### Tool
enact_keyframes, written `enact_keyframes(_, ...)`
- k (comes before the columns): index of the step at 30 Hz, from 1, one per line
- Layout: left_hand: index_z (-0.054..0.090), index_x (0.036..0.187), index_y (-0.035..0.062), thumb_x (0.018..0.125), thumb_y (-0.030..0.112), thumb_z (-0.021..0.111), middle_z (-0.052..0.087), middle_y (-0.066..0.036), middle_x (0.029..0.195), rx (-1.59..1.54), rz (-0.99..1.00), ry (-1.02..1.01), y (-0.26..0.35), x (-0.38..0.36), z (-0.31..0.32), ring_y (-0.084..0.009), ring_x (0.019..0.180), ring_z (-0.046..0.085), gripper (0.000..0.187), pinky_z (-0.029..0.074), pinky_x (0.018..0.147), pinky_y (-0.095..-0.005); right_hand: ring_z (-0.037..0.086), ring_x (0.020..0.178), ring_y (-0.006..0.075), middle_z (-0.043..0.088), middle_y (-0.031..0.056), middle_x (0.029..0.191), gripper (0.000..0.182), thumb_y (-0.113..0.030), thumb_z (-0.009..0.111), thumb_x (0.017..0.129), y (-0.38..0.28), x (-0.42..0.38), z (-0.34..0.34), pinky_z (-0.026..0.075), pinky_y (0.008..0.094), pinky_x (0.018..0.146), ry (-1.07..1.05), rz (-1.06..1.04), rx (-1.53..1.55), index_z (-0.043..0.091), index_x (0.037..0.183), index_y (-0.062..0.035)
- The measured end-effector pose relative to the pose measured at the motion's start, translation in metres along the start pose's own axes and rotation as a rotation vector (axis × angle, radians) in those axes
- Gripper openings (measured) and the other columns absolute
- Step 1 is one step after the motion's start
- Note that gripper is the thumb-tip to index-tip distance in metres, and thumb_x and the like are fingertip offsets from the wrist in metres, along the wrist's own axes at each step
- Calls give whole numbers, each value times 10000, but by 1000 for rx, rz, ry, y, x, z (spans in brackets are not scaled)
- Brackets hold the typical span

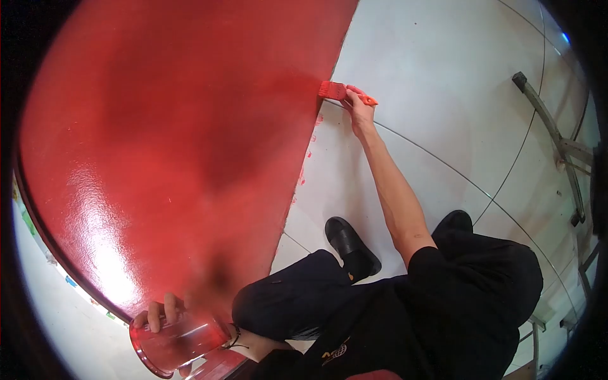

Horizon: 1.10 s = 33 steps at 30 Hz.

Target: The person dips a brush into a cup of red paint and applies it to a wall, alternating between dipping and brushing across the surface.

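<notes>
My right hand (361, 114) is closed around the handle of a paintbrush (332, 90) with a wide, red-coated head. Its bristles are right at the edge of a large glossy red surface (221, 82), where it meets white floor tiles (443, 76). At the lower left, my left hand (166, 310) grips a clear plastic cup (183, 342), tinted red inside. Its fingers wrap over the cup, which is tilted in this view. A dark blur covers part of the red surface near the cup.
Small red paint marks (303, 180) dot the tiles along the red edge. My black shoe (351, 244) and bent knees are close beside that edge. Metal legs of a stand (551, 120) are on the right. A dark rim (57, 253) borders the red surface on the left.
</notes>
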<state>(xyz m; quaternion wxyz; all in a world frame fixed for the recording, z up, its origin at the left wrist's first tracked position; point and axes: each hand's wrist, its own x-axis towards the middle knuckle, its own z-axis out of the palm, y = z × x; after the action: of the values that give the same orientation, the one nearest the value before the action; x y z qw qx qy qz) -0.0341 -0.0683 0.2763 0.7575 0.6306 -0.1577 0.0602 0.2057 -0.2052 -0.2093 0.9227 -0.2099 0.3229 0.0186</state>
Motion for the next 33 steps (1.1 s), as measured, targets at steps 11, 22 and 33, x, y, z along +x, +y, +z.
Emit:
enact_keyframes(11,427,1370,132,426,354,975,524,19,1185,54,9,-13,2,-7,2,-200,1046,490,1113,345,865,-457,639,907,172,669,89,1007,252,-108,650,869,4,-7,-2,537,314,832,18,-49,-58,639,1087,19)
enact_keyframes(22,439,1363,140,411,342,978,530,20,1174,19,34,8,3,-13,-2,-199,1035,498,1112,346,858,-455,635,849,150,673,67,933,199,-108,642,869,19,-23,5,527,272,778,106,-150,-103,666,1032,4)
enact_keyframes(33,451,1355,147,395,329,982,537,21,1163,-12,48,34,14,-26,-12,-199,1023,506,1112,347,850,-454,635,878,152,667,65,965,214,-126,655,873,39,-28,4,537,284,793,140,-122,-206,655,1052,-10)
